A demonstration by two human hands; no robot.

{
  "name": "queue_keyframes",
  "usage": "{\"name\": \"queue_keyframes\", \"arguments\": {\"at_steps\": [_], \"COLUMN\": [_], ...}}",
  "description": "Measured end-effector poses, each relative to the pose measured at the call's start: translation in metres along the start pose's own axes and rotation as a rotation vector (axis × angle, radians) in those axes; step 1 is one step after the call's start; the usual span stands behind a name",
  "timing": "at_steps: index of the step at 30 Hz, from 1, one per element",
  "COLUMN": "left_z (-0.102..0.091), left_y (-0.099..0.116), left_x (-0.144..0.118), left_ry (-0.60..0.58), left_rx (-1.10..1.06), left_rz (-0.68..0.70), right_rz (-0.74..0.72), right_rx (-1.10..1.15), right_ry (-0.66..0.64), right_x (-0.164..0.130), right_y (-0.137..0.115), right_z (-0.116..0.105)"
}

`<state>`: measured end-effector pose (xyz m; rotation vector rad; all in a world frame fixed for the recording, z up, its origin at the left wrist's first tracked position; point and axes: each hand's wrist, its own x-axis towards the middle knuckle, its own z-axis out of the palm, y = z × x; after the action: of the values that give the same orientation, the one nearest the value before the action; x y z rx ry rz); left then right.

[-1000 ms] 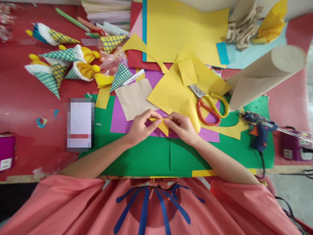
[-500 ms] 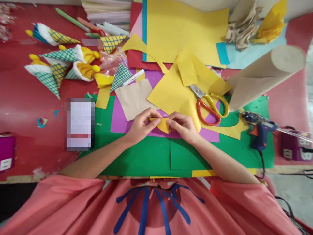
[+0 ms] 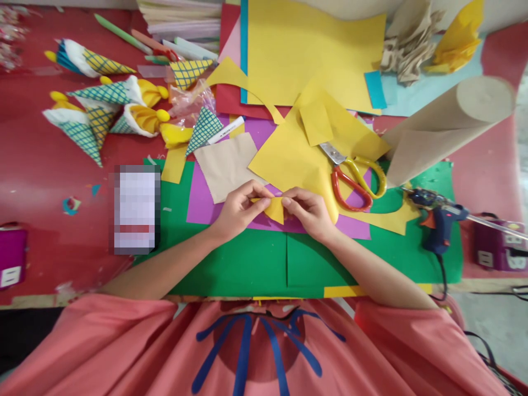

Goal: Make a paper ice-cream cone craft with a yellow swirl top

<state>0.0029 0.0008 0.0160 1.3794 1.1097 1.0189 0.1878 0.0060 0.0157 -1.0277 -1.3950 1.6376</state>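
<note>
A small yellow paper piece (image 3: pixel 275 210) is pinched between both my hands, low over the purple sheet (image 3: pixel 202 206). My left hand (image 3: pixel 243 209) is closed on its left side, thumb in front. At its right side my right hand (image 3: pixel 306 210) grips with thumb and fingertips. The fingers cover much of its upper edge. Just beyond lie a large yellow sheet (image 3: pixel 280 151) and a beige paper square (image 3: pixel 226 165). Scissors (image 3: pixel 350 179) with one red and one yellow handle rest to the right of my right hand.
A glue gun (image 3: pixel 439 220) and a brown paper roll (image 3: pixel 449 126) sit at right. Several small paper cones, among them a teal checked one (image 3: pixel 204 131), lie at upper left. A phone (image 3: pixel 136 212) with a blurred screen is left. Green sheets (image 3: pixel 231 264) cover the near table.
The fingers have shifted very slightly on the yellow paper piece, and its visible lower part has changed shape a little. The things around stay put.
</note>
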Motion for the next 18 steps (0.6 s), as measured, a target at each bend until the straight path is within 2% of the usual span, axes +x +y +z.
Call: {"name": "queue_keyframes", "arguments": {"at_steps": [6,10,15,18], "left_z": [0.000,0.000,0.002,0.003], "left_y": [0.000,0.000,-0.007,-0.010], "left_x": [-0.002,-0.001,0.001,0.002], "left_ry": [0.047,0.035,-0.052,-0.114], "left_rx": [0.079,0.033,-0.172,-0.225], "left_rz": [-0.003,-0.024,-0.097,-0.128], "right_rz": [0.050,0.032,-0.061,-0.124], "right_rx": [0.052,0.045,0.063,0.018], "right_ry": [-0.021,-0.024,-0.046,-0.047], "right_x": [0.000,0.000,0.002,0.002], "right_y": [0.002,0.006,0.009,0.009], "right_z": [0.002,0.001,-0.002,-0.003]}}
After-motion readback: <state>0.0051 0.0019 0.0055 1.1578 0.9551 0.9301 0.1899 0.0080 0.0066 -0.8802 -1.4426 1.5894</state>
